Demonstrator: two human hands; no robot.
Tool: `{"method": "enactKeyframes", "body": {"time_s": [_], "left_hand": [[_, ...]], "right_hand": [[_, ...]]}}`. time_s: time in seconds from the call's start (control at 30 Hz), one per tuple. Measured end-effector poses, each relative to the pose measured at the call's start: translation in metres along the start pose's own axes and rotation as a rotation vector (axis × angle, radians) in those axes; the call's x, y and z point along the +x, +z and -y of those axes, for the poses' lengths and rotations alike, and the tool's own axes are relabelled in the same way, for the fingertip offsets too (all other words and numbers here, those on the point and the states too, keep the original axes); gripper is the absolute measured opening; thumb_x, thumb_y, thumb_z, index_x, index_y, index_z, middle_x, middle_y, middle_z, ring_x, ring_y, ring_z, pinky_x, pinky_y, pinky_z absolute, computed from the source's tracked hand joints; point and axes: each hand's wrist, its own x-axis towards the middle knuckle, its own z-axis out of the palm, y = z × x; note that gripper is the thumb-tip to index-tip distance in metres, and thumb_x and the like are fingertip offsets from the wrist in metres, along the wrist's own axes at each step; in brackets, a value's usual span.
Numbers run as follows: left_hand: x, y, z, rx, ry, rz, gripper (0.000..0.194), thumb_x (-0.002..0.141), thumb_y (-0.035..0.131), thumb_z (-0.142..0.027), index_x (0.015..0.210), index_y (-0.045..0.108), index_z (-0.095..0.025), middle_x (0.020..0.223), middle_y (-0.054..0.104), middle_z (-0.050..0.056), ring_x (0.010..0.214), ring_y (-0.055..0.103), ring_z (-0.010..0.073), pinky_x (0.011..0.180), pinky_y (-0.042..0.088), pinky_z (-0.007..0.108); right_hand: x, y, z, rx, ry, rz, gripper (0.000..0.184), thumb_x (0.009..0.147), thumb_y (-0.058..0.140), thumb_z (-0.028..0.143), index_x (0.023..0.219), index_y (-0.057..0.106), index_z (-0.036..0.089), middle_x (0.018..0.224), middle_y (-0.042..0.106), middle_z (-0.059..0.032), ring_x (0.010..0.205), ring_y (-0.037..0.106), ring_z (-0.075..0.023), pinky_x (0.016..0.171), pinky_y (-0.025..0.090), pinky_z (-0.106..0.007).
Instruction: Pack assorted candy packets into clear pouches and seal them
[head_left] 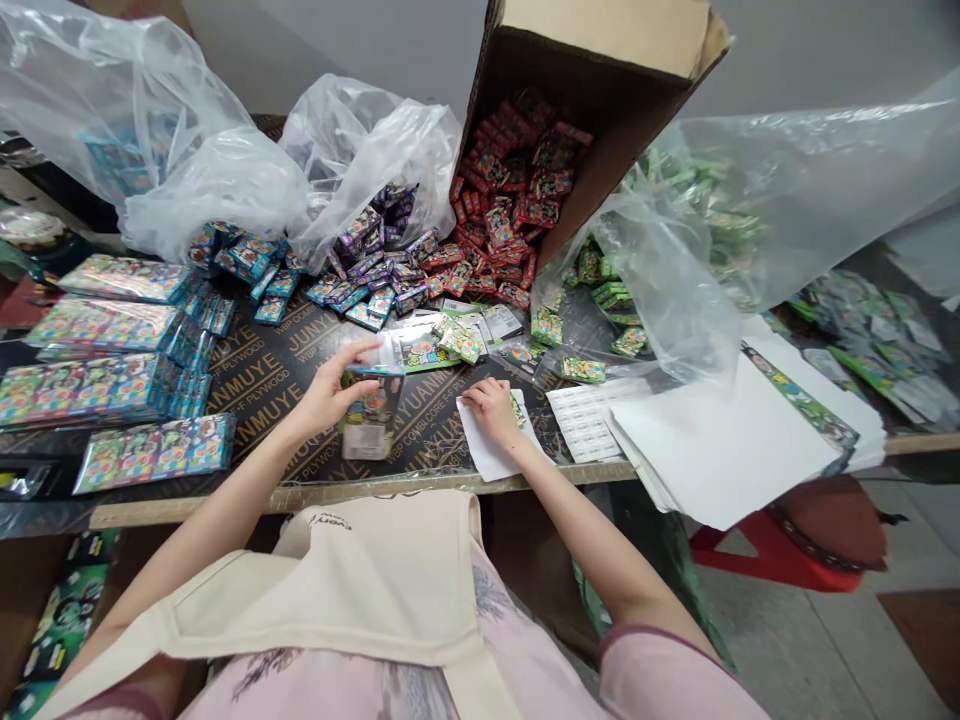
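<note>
My left hand [330, 392] is closed round a clear plastic pouch [369, 412] with small colourful packets inside, held upright just above the table. My right hand [491, 408] rests on a white sheet of paper [487, 450] near the table's front edge, fingers curled on a small green packet [517, 408]. Loose green packets [459, 340] and clear pouches lie just beyond both hands.
Piles of blue [247, 262], purple [375, 250], red [502, 220] and green [607, 290] packets spill from plastic bags and a tipped cardboard box [600, 70] at the back. Filled pouches are stacked at left [105, 390]. White sheets [720, 440] lie at right; a red stool [780, 550] stands below.
</note>
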Motion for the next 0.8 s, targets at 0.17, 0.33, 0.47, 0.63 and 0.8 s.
{"method": "enactKeyframes", "body": {"time_s": [0.17, 0.33, 0.47, 0.63, 0.8], "left_hand": [[-0.011, 0.017, 0.019, -0.139, -0.127, -0.14, 0.032, 0.076, 0.069, -0.034, 0.104, 0.072, -0.019, 0.085, 0.066, 0.005, 0.08, 0.059, 0.0175, 0.077, 0.046, 0.031], [-0.011, 0.019, 0.017, -0.242, -0.219, -0.173, 0.031, 0.067, 0.075, -0.03, 0.095, 0.075, -0.016, 0.084, 0.074, 0.006, 0.073, 0.063, 0.0176, 0.069, 0.05, 0.029], [-0.001, 0.016, 0.007, -0.284, -0.189, -0.091, 0.025, 0.067, 0.074, -0.025, 0.089, 0.077, -0.015, 0.088, 0.075, 0.008, 0.079, 0.068, 0.0209, 0.074, 0.053, 0.032], [0.001, 0.016, -0.004, -0.258, -0.082, 0.026, 0.021, 0.071, 0.072, -0.023, 0.09, 0.077, -0.016, 0.089, 0.075, 0.008, 0.082, 0.07, 0.021, 0.075, 0.054, 0.031], [-0.008, 0.019, -0.013, -0.095, 0.029, -0.071, 0.014, 0.075, 0.073, -0.025, 0.087, 0.077, -0.018, 0.085, 0.075, 0.007, 0.075, 0.069, 0.0178, 0.071, 0.054, 0.028]], "right_hand": [[-0.011, 0.0, 0.003, 0.029, -0.002, 0.02, 0.024, 0.089, 0.045, 0.012, 0.076, 0.064, 0.017, 0.082, 0.069, -0.0089, 0.075, 0.057, -0.0198, 0.073, 0.037, -0.033], [0.003, -0.021, 0.026, 0.328, 0.216, -0.098, 0.025, 0.089, 0.052, 0.032, 0.108, 0.055, 0.017, 0.1, 0.068, -0.0112, 0.082, 0.064, -0.0223, 0.072, 0.046, -0.034], [0.034, -0.046, 0.075, 0.824, 0.269, -0.156, 0.055, 0.083, 0.062, 0.044, 0.129, 0.041, 0.025, 0.124, 0.061, -0.0124, 0.104, 0.062, -0.0226, 0.086, 0.049, -0.039], [0.058, -0.061, 0.124, 1.178, 0.307, -0.087, 0.047, 0.074, 0.071, 0.04, 0.113, 0.052, 0.024, 0.086, 0.071, -0.0035, 0.084, 0.068, -0.0204, 0.081, 0.053, -0.037], [0.05, -0.065, 0.134, 1.093, 0.272, -0.149, 0.035, 0.075, 0.07, 0.035, 0.106, 0.057, 0.024, 0.077, 0.07, -0.0009, 0.074, 0.068, -0.019, 0.074, 0.055, -0.035]]}}
